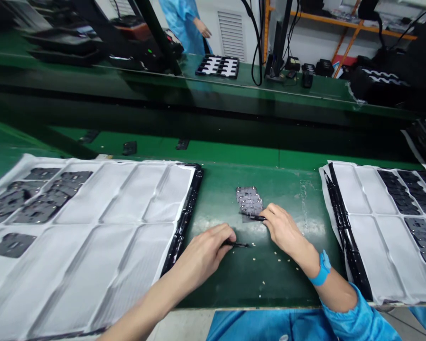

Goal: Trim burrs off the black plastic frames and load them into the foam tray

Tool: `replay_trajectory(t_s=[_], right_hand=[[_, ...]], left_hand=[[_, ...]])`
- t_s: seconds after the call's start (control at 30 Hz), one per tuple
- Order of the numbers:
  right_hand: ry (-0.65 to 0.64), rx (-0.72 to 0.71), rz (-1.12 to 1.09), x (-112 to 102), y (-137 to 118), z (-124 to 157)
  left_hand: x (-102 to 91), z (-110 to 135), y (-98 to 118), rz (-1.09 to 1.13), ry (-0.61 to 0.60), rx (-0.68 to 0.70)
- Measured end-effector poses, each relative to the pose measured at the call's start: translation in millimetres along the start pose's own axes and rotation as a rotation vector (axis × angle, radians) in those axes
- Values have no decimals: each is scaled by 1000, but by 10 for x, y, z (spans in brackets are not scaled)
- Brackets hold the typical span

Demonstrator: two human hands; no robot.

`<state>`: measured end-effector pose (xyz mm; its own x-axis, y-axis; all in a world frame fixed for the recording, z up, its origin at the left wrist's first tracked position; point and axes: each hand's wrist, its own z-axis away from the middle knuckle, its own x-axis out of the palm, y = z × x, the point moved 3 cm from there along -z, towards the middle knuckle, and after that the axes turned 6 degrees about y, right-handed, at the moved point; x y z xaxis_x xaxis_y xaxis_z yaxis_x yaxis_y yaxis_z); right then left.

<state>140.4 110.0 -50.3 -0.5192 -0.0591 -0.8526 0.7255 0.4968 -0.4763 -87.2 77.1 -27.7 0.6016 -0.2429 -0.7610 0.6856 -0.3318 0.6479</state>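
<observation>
My left hand (213, 244) is closed around a thin black piece (239, 245) whose end sticks out to the right, low over the green bench. Closed too is my right hand (282, 227), its fingertips pinching another thin dark piece (251, 216). That piece lies over the near end of a group of flat dark grey plates (249, 199), overlapping on the bench. Seen this thin, neither held piece shows its exact kind. Small pale bits (263, 283) are scattered on the bench between and below my hands.
On the left, a white-lined compartment tray (120, 237) holds several grey plates (12, 245). At right, stacked trays (372, 246) hold rows of similar plates. Behind the bench runs a raised green shelf (248, 90) with a black-and-white tray (217, 66). Another person's blue sleeve (181, 19) shows beyond.
</observation>
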Motion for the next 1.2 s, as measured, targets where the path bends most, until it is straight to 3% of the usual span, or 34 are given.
replay_trajectory(t_s=[0.17,0.3,0.4,0.53,0.63,0.87,1.07,1.2], right_hand=[[103,36,-42,-120,68,35],[202,72,-83,-242,121,97],[251,65,-113,-273,158,176],[274,-20,-106,-188,172,310],[271,-49,-80,-86,169,397],[205,-61,-55,-9,60,462],[347,-136,-86,-111,-103,425],[451,-179,-93,-121,-148,419]], left_hand=[[129,60,-96,-137,69,8],[115,70,-156,-161,25,-30],[-8,35,-159,4,69,-153],[-90,-70,-55,367,-63,-321],[-97,-160,36,458,-105,-357],[-3,-213,80,478,-177,-369],[31,-286,178,445,-124,-208],[161,-331,250,650,-301,-224]])
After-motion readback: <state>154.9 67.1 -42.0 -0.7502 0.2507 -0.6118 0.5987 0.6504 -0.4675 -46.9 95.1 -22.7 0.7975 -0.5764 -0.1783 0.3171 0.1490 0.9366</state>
